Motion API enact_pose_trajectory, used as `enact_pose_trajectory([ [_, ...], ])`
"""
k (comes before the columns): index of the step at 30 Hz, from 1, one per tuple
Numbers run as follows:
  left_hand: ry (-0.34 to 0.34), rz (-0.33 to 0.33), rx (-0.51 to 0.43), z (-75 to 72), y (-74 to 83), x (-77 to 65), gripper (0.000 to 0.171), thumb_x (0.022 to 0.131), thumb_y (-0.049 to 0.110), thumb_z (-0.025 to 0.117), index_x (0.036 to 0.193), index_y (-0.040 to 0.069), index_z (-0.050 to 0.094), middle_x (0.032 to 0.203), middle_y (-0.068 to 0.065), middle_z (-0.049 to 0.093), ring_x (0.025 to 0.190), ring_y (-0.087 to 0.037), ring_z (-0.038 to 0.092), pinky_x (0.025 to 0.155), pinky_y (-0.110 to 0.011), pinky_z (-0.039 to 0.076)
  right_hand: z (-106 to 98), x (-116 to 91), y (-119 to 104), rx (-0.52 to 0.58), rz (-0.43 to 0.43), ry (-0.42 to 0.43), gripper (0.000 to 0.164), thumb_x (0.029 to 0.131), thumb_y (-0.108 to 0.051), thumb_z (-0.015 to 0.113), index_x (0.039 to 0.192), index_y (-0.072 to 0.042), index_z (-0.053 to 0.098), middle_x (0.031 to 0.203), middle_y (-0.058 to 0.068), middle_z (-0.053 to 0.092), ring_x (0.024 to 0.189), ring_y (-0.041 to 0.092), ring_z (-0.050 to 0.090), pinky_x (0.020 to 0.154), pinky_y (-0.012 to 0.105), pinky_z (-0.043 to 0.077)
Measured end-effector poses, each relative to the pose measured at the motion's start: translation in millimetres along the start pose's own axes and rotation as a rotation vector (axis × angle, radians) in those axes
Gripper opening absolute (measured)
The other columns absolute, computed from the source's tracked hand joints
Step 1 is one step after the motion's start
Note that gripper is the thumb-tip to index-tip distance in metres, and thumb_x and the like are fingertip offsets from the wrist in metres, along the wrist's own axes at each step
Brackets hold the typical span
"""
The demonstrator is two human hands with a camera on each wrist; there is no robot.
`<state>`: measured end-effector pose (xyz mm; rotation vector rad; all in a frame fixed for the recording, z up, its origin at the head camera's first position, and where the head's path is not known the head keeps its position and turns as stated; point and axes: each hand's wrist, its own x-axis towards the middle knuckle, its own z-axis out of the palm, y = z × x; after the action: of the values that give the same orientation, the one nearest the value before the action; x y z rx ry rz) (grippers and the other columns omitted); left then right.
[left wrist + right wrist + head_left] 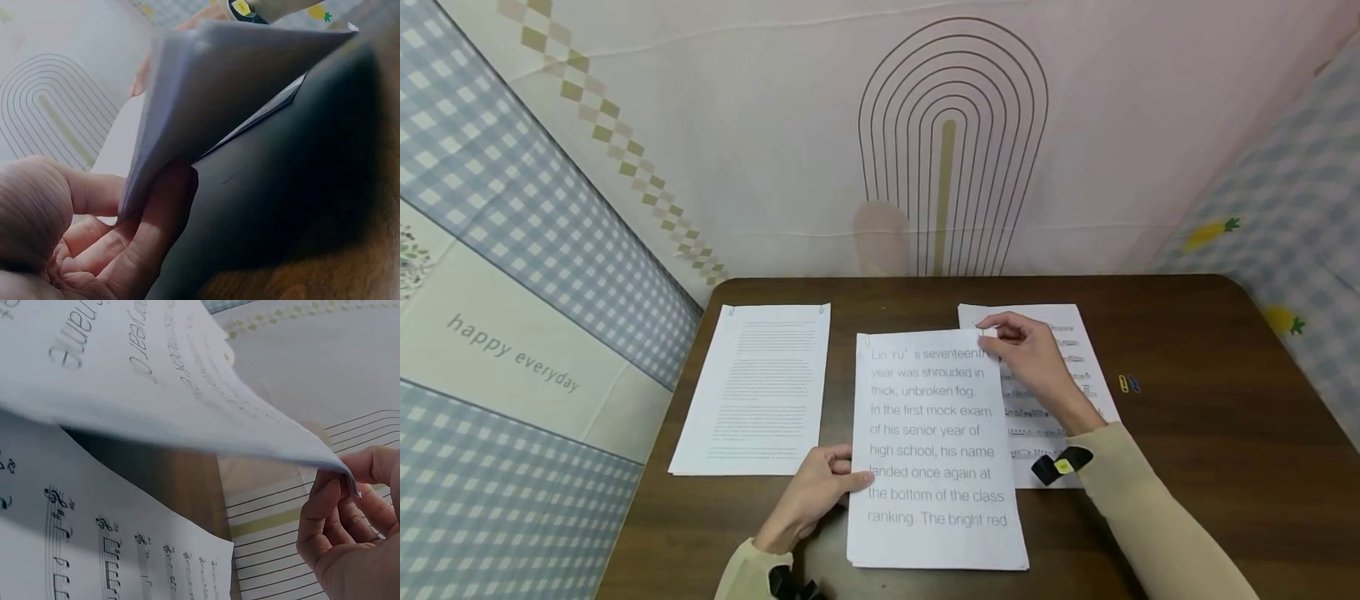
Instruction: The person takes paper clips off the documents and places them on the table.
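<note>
A stack of large-print text sheets (936,467) is raised over the table, its printed side up. My left hand (822,487) grips its left edge, thumb on the printed face; the left wrist view shows the fingers (165,212) behind the sheets. At the top right corner, my right hand (1026,350) pinches the stack between thumb and fingers. A small paper clip (868,340) sits at the stack's top left corner. In the right wrist view, the held stack (156,381) bows above the sheet music (137,506), which the stack and right hand partly cover.
To the left lies another stack of printed pages (771,392) with clips at both top corners. Yellow and blue paper clips (1128,383) lie right of the sheet music on the brown table (1195,333). A patterned cloth (775,125) hangs behind the table.
</note>
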<state>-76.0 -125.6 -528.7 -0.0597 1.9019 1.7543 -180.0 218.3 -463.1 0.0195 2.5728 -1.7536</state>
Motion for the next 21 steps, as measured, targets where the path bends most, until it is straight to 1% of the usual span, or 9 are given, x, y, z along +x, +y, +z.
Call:
enact_pose_trajectory([
  [2,0.010,0.008,0.006,0.0,0.2,-0.9,0.036,0.095,0.001,0.078,0.129,-0.010,0.071,0.106,-0.023,0.084,0.084,-0.022,0.083,0.071,-0.029,0.063,0,1,-1,-0.009,-0.002,0.016,0.026,0.103,-0.017,0.075,0.127,-0.009,0.075,0.096,0.005,0.057,0.076,0.012,0.054,0.067,0.022,0.048],
  [4,0.014,0.022,0.011,-0.4,0.7,-2.5,0.035,0.094,0.000,0.078,0.127,-0.011,0.071,0.105,-0.025,0.084,0.086,-0.025,0.084,0.072,-0.029,0.063,-1,1,0,-0.016,-0.002,0.030,0.024,0.103,-0.017,0.074,0.126,-0.009,0.075,0.096,0.005,0.058,0.075,0.011,0.056,0.067,0.022,0.049],
  [10,-0.009,0.054,0.013,-0.8,2.0,-6.5,0.035,0.094,-0.002,0.078,0.126,-0.014,0.071,0.105,-0.028,0.082,0.090,-0.034,0.084,0.076,-0.030,0.065,-2,5,6,-0.026,0.006,0.062,0.023,0.103,-0.014,0.073,0.125,-0.007,0.075,0.096,0.005,0.064,0.075,0.010,0.062,0.067,0.021,0.053],
  [16,0.005,0.058,0.049,0.5,3.4,-8.0,0.033,0.093,-0.004,0.079,0.123,-0.015,0.072,0.101,-0.028,0.083,0.087,-0.033,0.085,0.074,-0.030,0.065,-2,8,14,-0.032,0.032,0.090,0.027,0.102,-0.012,0.070,0.127,-0.002,0.073,0.100,0.006,0.069,0.079,0.010,0.065,0.072,0.019,0.052],
  [21,0.015,0.060,0.060,1.2,3.8,-7.9,0.032,0.092,-0.004,0.079,0.121,-0.015,0.073,0.100,-0.028,0.082,0.086,-0.034,0.084,0.074,-0.031,0.065,-4,9,17,-0.034,0.057,0.128,0.029,0.105,-0.017,0.069,0.129,-0.002,0.072,0.098,0.000,0.073,0.084,0.012,0.066,0.076,0.019,0.051],
])
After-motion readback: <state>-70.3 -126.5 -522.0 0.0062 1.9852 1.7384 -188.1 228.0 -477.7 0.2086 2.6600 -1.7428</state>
